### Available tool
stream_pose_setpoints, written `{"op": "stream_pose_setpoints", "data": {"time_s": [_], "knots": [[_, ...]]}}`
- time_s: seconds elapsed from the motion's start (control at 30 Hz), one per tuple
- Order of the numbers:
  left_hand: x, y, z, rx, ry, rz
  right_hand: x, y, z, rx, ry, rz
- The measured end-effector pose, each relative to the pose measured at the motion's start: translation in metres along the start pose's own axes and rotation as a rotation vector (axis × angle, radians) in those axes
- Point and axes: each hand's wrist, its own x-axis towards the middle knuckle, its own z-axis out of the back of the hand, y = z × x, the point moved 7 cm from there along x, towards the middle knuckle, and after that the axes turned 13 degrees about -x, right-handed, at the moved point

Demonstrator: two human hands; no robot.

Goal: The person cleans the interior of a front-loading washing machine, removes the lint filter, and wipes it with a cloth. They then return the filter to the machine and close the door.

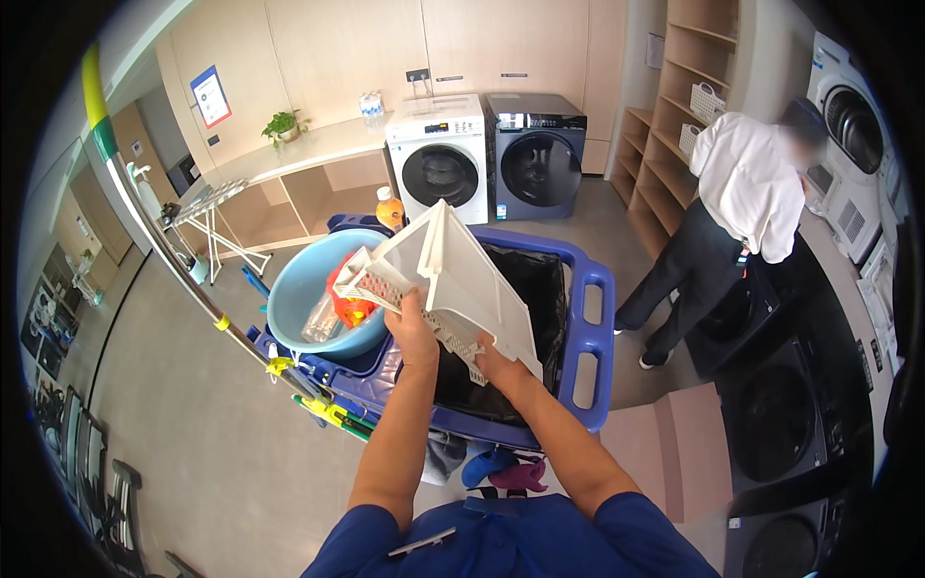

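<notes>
My left hand (413, 329) and my right hand (498, 365) both grip the near edge of a white plastic dryer lint filter (480, 278), opened into a V. It is tilted above a blue plastic cleaning cart (596, 282) fitted with a black bin liner (553, 296). A light-blue basin (289, 289) sits on the cart's left part, holding a red plastic bag (350, 307) and a clear plastic item. Behind it stands an orange bottle with a white cap (390, 209). My fingers partly hide the filter's perforated edge.
A long pole (173, 249) rises at the cart's left. A white washing machine (439, 162) and a dark one (536, 162) stand ahead. At right, a person in a white top (744, 173) leans toward stacked machines. A pink-brown box (672, 451) lies beside the cart, near dark front-loading machines.
</notes>
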Motion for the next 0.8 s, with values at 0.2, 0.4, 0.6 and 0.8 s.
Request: {"op": "stream_pose_setpoints", "data": {"time_s": [0.2,0.4,0.6,0.8], "knots": [[-0.005,0.002,0.000,-0.013,-0.004,0.011,0.001,0.003,0.016,0.010,-0.158,0.005],[-0.006,-0.011,-0.017,0.047,0.006,-0.019,0.010,-0.019,0.014,-0.029,-0.078,-0.089],[0.017,-0.003,0.019,-0.097,-0.087,0.119,0.009,-0.037,0.081,0.352,-0.325,-0.132],[0.020,0.000,0.021,-0.079,-0.013,0.105,0.001,-0.046,0.055,0.408,-0.127,-0.189]]}}
